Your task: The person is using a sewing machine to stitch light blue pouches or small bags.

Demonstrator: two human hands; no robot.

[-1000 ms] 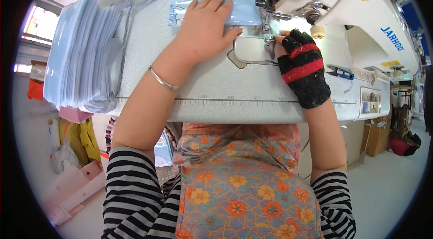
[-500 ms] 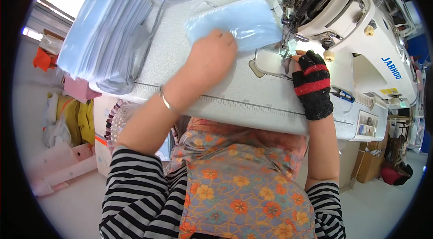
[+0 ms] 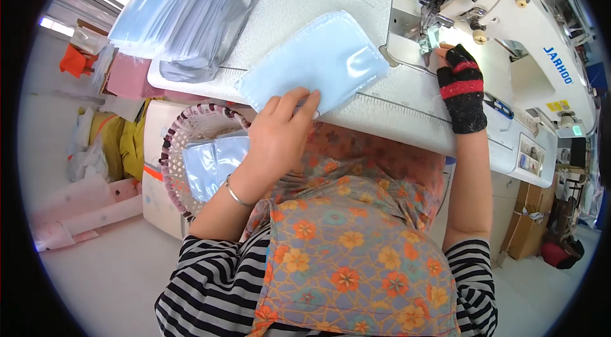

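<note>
A light blue, glossy plastic pouch [image 3: 318, 57] with a stitched edge lies tilted across the table's front edge. My left hand [image 3: 284, 127] grips its near side, fingers on top and the thumb mostly hidden. My right hand [image 3: 463, 89], in a black and red fingerless glove, rests on the table beside the needle area of the white sewing machine [image 3: 531, 15]. Its fingertips are drawn together by the presser foot [image 3: 428, 44]; whatever they hold is too small to make out. A metal plate [image 3: 402, 28] lies between the pouch and the needle.
A thick stack of blue pouches [image 3: 184, 12] stands at the table's far left. Below the table edge hangs a woven basket [image 3: 170, 165] with more pouches [image 3: 203, 168] inside. Small thread snips [image 3: 498, 105] lie right of my glove. A ruler strip [image 3: 407, 108] runs along the front edge.
My left hand has drawn the pouch away from the needle, toward me and over the table's front edge. The right hand stays by the needle. The view has shifted, revealing more of the basket.
</note>
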